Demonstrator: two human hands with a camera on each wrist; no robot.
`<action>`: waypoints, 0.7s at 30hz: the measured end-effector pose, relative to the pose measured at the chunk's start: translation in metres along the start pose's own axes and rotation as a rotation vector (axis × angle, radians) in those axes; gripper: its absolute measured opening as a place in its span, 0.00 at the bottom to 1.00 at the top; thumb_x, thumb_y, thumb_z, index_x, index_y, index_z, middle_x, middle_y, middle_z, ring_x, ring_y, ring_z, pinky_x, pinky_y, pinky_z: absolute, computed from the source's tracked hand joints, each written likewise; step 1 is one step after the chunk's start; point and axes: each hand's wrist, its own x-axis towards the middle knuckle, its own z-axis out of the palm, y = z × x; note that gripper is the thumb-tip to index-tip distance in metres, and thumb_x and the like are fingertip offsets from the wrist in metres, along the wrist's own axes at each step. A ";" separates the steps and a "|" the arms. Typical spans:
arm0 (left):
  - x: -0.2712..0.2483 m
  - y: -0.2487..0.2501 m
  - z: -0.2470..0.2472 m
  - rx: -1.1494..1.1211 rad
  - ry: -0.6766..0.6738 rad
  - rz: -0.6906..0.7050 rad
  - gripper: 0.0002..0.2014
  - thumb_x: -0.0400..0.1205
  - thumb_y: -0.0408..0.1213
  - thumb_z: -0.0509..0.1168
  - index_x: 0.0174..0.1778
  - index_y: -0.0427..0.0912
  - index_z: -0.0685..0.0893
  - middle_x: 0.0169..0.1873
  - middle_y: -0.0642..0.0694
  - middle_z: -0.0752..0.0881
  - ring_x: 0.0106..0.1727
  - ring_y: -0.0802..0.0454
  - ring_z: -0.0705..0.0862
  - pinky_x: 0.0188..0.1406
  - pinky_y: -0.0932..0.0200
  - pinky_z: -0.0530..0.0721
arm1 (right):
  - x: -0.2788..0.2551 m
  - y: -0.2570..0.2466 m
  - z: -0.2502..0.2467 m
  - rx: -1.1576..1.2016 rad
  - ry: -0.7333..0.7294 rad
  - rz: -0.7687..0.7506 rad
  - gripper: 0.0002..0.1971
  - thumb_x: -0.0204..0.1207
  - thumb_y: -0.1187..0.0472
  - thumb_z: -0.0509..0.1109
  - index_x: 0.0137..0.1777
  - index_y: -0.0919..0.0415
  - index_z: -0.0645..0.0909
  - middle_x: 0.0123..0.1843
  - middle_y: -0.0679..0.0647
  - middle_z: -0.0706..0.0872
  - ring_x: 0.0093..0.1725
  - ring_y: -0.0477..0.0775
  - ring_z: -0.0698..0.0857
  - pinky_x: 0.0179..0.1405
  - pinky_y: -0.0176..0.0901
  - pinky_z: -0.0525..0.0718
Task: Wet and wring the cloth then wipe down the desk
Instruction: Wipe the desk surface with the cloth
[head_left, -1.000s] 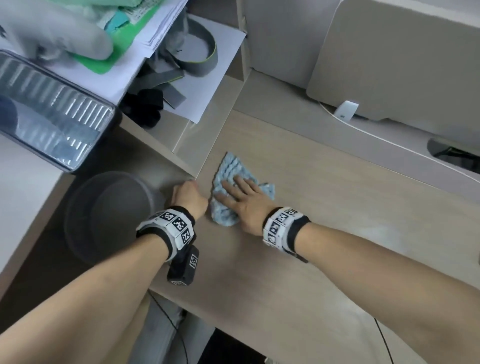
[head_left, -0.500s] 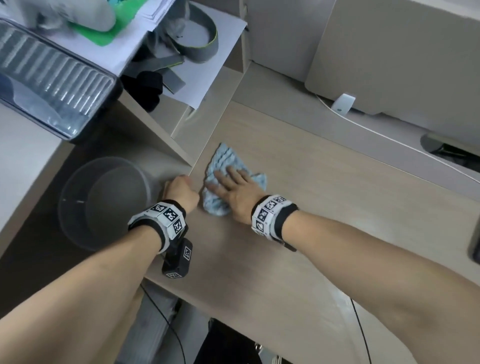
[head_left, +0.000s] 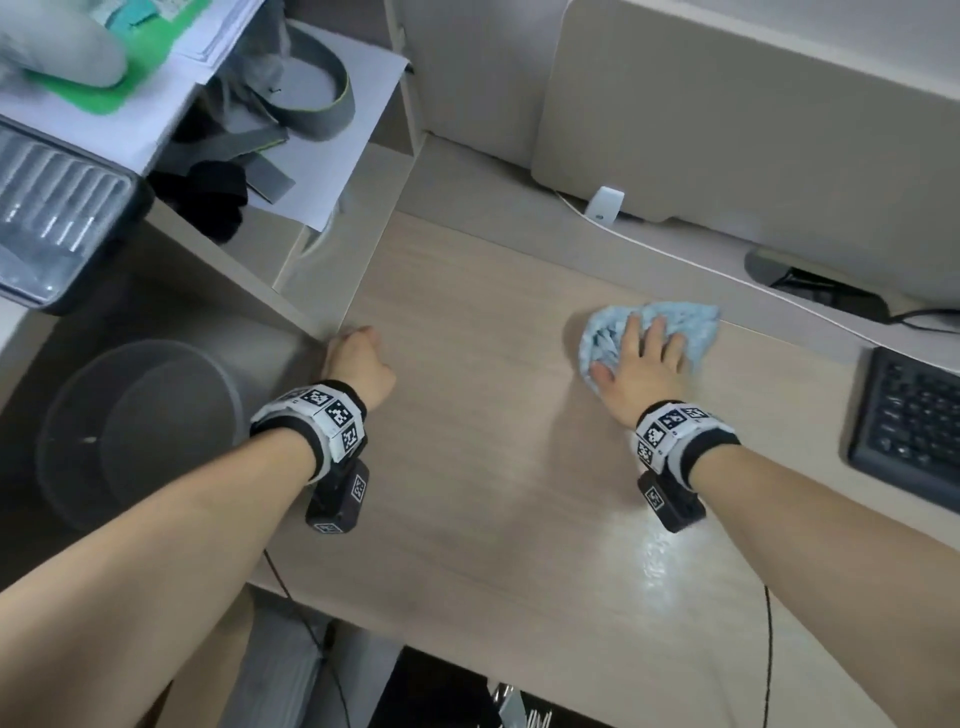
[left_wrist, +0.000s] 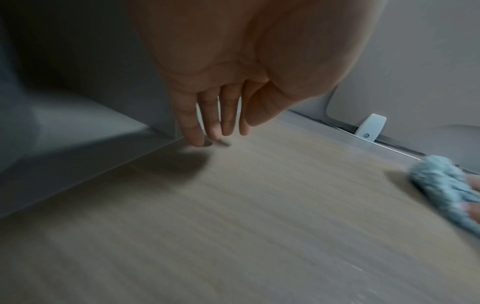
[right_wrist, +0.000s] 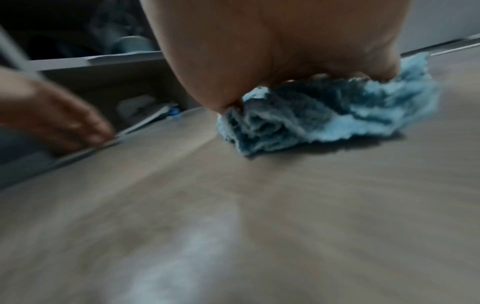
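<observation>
A crumpled light-blue cloth (head_left: 693, 322) lies on the wooden desk (head_left: 467, 467), right of the middle and near the back edge. My right hand (head_left: 641, 364) presses flat on it with fingers spread; in the right wrist view the cloth (right_wrist: 337, 115) bunches out from under the palm. My left hand (head_left: 358, 361) rests at the desk's left edge by the shelf corner and holds nothing. In the left wrist view its fingertips (left_wrist: 215, 131) point down and touch the desk. A wet sheen (head_left: 654, 561) shows on the desk near my right forearm.
A dark keyboard (head_left: 909, 426) lies right of the cloth. A clear round basin (head_left: 140, 431) stands below the desk's left edge. A white panel with a small white clip (head_left: 605, 205) and a cable runs along the back. Shelves at the left hold papers and straps.
My right hand has slid the cloth from the desk's left edge, beside my left hand, across to the right and back. My left hand has stayed at the left edge.
</observation>
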 end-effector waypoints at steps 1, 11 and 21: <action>0.002 0.003 0.000 0.002 0.003 0.010 0.20 0.76 0.25 0.60 0.64 0.32 0.82 0.63 0.31 0.82 0.65 0.33 0.80 0.66 0.51 0.77 | -0.007 -0.020 0.004 -0.014 0.001 -0.081 0.40 0.84 0.39 0.52 0.87 0.57 0.37 0.87 0.65 0.40 0.84 0.75 0.44 0.82 0.69 0.47; 0.022 0.039 0.009 0.193 0.044 0.101 0.25 0.75 0.29 0.61 0.71 0.35 0.77 0.71 0.33 0.75 0.73 0.34 0.72 0.73 0.49 0.67 | -0.040 0.029 0.037 -0.001 0.013 -0.130 0.39 0.84 0.38 0.50 0.87 0.51 0.36 0.88 0.60 0.39 0.85 0.72 0.41 0.82 0.67 0.43; 0.056 0.051 0.016 0.262 0.042 0.194 0.23 0.77 0.33 0.61 0.70 0.38 0.75 0.77 0.37 0.68 0.76 0.35 0.66 0.75 0.48 0.65 | 0.028 0.078 -0.013 0.140 -0.033 0.328 0.49 0.76 0.29 0.54 0.86 0.55 0.34 0.87 0.64 0.38 0.84 0.75 0.42 0.81 0.73 0.50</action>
